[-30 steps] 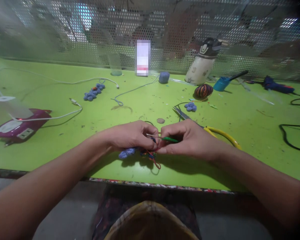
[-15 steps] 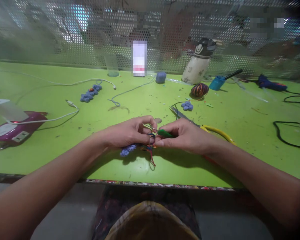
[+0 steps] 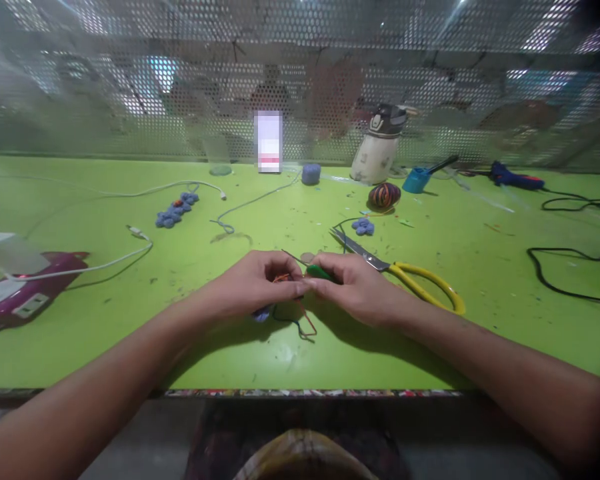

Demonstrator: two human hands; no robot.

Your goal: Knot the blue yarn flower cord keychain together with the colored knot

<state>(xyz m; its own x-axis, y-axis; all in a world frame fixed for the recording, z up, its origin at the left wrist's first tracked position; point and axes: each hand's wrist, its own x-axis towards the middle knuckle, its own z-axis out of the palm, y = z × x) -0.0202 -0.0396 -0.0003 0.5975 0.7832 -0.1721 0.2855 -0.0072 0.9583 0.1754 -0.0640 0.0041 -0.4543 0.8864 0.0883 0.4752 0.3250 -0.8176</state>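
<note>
My left hand pinches a small piece of multicoloured yarn work, mostly hidden by the fingers. Blue-purple yarn petals show beneath that hand, and loose red and dark yarn ends hang toward the table's front. My right hand is closed around the green handle of a thin metal hook, whose shaft points left over the left fingers. The fingertips of both hands meet at the yarn work. Yellow-handled scissors lie partly open beside the right hand.
Behind the hands lie a blue yarn flower, a multicoloured yarn ball and a blue yarn ball. A bottle and lit phone stand farther back. Left are joined yarn flowers and a purple power strip.
The view has tilted up slightly. The yarn work has turned in my left fingers, the hook's shaft now shows above them, and fewer blue petals are visible.
</note>
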